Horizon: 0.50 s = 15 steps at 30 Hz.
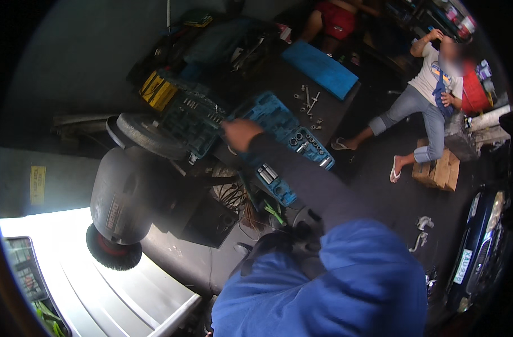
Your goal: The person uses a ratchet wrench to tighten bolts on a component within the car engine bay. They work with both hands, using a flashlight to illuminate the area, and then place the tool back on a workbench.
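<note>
My right hand [242, 135], at the end of a dark sleeve, reaches over the inner edge of an open dark teal tool case [197, 143] with rows of small bits. Its fingers are blurred and point to the left; whether they grip anything cannot be made out. Just right of the hand lies an open blue socket set case [276, 118]. Chrome sockets [268, 173] and darker round sockets [301, 136] sit in its slots. My left hand is out of the picture.
A grey rounded machine [119, 196] with a black bristle wheel [113, 250] stands at left. Loose wrenches [310, 101] lie near a blue flat panel [321, 68]. At right a person [430, 90] sits by a wooden crate [439, 171]. Another person in red shorts [338, 19] is behind.
</note>
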{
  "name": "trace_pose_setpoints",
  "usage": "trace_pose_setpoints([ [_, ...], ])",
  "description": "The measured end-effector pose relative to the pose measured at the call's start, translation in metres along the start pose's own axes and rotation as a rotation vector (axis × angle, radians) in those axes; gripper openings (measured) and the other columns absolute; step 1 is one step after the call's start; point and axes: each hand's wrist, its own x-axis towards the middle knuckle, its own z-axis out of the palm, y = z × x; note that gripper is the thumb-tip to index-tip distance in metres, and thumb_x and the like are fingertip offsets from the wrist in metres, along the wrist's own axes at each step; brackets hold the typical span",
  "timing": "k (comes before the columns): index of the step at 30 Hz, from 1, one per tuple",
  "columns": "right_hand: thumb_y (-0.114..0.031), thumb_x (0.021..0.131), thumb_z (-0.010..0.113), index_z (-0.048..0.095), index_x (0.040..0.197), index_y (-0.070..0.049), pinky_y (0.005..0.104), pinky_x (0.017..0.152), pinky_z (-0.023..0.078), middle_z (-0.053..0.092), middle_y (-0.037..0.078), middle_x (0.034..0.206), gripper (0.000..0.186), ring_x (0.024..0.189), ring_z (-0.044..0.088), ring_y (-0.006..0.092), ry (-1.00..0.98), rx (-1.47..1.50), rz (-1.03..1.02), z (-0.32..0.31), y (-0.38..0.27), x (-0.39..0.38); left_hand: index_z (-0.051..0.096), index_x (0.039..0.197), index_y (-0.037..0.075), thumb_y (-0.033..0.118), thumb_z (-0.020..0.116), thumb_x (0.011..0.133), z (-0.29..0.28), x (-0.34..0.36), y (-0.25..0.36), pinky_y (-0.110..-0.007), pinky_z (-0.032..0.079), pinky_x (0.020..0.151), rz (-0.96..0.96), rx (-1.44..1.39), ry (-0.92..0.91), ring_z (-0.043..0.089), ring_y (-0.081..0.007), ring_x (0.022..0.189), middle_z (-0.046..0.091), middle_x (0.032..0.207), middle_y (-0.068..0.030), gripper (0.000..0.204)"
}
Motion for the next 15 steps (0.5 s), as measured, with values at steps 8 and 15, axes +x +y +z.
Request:
trace_pose_setpoints([
  [8,-0.018,0.095,0.056,0.067,0.113,-0.002,0.0502,0.087,0.054,0.070,0.023,0.107,0.026,0.102,0.067,0.0398,-0.011,0.084,0.170,0.035,-0.035,0.069,0.069,0.121,0.016,0.037,0.061,0.095,-0.003,0.003,0.018,-0.042,0.053,0.085,0.014,0.010,0.010,0.067,-0.0264,0.101,0.071,0.110,-0.0107,0.035],
  [15,-0.025,0.093,0.063,0.067,0.121,-0.006,0.0453,0.094,0.053,0.070,0.018,0.111,0.034,0.105,0.066,0.0368,0.282,0.134,0.048,-0.010,0.021,-0.017,0.070,0.120,0.015,0.038,0.062,0.095,-0.004,0.007,0.016,-0.042,0.053,0.084,0.000,0.022,0.004,0.067,-0.0260,0.100,0.071,0.108,-0.0105,0.035],
])
